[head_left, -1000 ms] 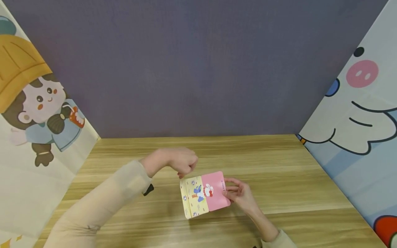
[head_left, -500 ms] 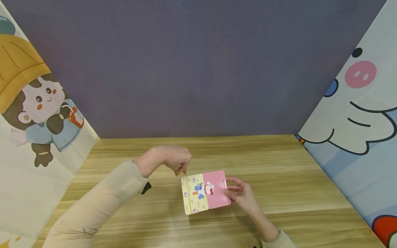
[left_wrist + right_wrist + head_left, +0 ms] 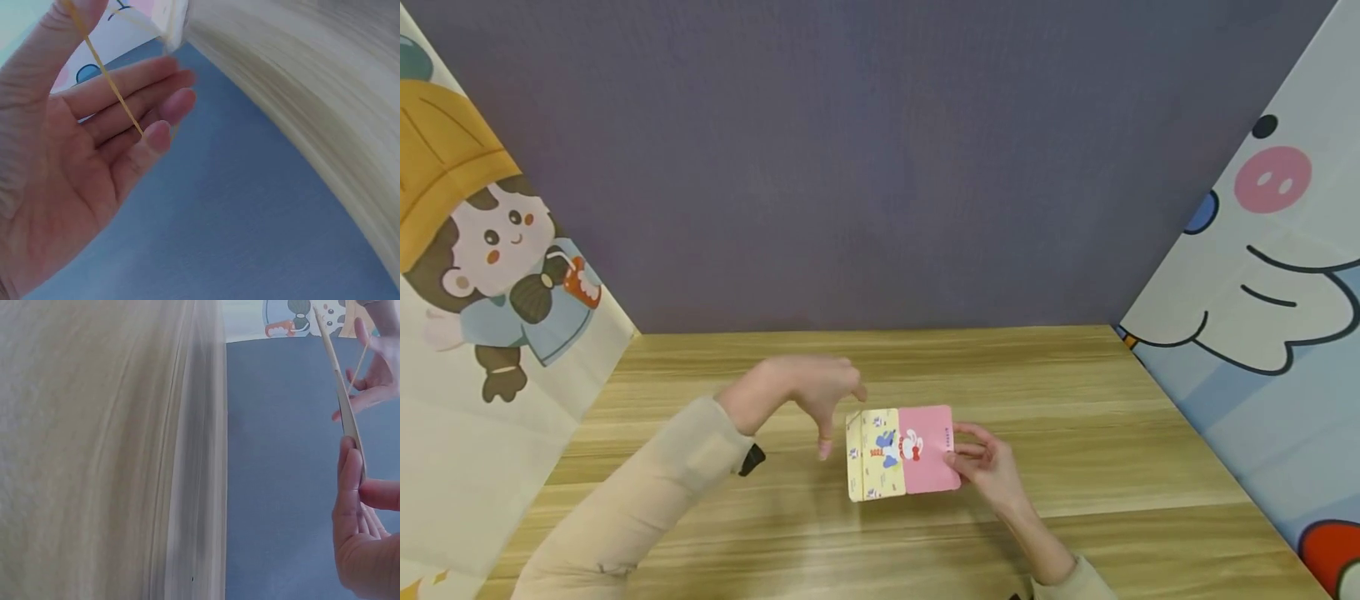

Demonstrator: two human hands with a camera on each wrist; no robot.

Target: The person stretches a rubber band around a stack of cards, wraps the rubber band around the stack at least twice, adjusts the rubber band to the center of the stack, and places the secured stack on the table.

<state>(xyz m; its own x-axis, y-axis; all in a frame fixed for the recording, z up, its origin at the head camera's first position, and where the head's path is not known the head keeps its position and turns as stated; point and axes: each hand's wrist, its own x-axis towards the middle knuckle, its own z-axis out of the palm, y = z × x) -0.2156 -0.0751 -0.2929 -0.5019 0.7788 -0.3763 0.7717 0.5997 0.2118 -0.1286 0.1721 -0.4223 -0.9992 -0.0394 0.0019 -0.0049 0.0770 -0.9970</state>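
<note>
My right hand (image 3: 992,471) pinches the right end of a thin pink-and-yellow booklet (image 3: 925,450), which has cartoon animals and a crease near its left end. In the right wrist view the booklet (image 3: 348,415) is nearly edge-on. Just left of it is my left hand (image 3: 816,392), thumb pointing down and apart from the fingers. A thin yellow elastic band (image 3: 107,75) is stretched between the thumb and fingers in the left wrist view. A fine line crosses the booklet's upper left corner in the head view.
Below the hands lies a wood-grain table (image 3: 760,533). A dark grey panel (image 3: 880,167) rises along its back edge. Cartoon-printed side panels stand left (image 3: 572,400) and right (image 3: 1247,433).
My left hand has gone from curled fingers at the booklet's upper left corner to spread thumb and fingers. The booklet has shifted slightly up and right and turned more level.
</note>
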